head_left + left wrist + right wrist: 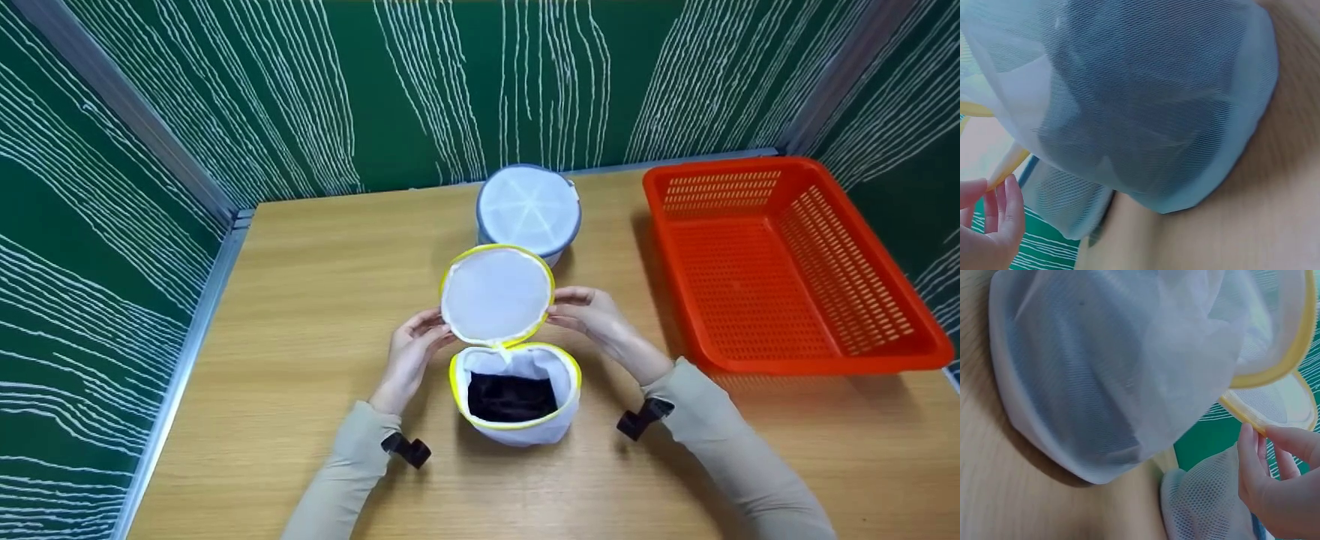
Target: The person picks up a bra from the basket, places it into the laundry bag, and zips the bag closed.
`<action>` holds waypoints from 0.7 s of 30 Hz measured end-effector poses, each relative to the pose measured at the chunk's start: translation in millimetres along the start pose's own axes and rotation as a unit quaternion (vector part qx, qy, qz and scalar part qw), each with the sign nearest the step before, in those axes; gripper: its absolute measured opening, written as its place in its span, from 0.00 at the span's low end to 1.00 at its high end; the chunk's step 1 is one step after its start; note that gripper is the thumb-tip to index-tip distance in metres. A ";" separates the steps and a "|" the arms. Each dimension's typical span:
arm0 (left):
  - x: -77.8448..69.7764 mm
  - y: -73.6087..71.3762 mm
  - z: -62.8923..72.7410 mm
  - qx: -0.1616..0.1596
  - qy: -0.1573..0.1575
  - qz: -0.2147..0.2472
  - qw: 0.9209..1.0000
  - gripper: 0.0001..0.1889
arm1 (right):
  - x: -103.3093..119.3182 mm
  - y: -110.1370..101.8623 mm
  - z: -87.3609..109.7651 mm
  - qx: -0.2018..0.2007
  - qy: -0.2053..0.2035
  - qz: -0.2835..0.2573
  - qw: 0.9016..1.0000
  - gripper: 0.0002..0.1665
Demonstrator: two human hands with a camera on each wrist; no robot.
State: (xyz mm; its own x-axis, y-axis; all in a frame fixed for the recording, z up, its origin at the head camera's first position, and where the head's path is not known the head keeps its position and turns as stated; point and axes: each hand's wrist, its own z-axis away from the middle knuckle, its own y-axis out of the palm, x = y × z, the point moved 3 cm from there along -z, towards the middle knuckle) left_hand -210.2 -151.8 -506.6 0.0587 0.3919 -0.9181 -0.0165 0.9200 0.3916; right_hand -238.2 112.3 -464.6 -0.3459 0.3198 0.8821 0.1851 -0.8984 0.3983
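A white mesh laundry bag (525,435) with yellow trim stands upright on the table, its round lid (497,296) raised and tilted back. Dark folded fabric (511,397) lies inside; it shows through the mesh in both wrist views. My left hand (407,356) pinches the lid's left rim between thumb and fingers, and in the left wrist view that hand (996,225) grips the yellow edge. On the opposite side, my right hand (600,321) pinches the right rim; the right wrist view has the same hand (1280,478) on the yellow trim.
Behind the lid stands a second mesh bag (529,206) with blue-grey trim, its top closed. An orange-red plastic basket (686,300) sits on the right of the wooden table (330,262). Green walls (405,161) with white lines enclose the back and sides.
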 end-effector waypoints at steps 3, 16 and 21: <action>24.3 -19.5 -18.0 0.013 0.022 -0.004 1.000 0.18 | 5.4 1.2 2.3 0.003 -0.012 -0.010 1.000 0.15; -18.4 11.4 4.4 0.035 0.116 -0.001 0.993 0.12 | 19.1 2.6 12.9 0.022 -0.077 0.004 0.997 0.17; -43.9 31.1 20.2 0.015 0.127 -0.028 0.991 0.06 | 23.8 1.1 17.7 0.020 -0.087 0.016 0.996 0.16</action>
State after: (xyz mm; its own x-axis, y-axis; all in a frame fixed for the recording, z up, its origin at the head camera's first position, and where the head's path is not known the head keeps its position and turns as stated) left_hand -193.1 -140.6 -452.9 -0.1952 0.3328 -0.9226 0.0106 0.9413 0.3373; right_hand -229.9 124.3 -438.7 -0.1760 0.3407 0.9235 0.2318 -0.8975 0.3753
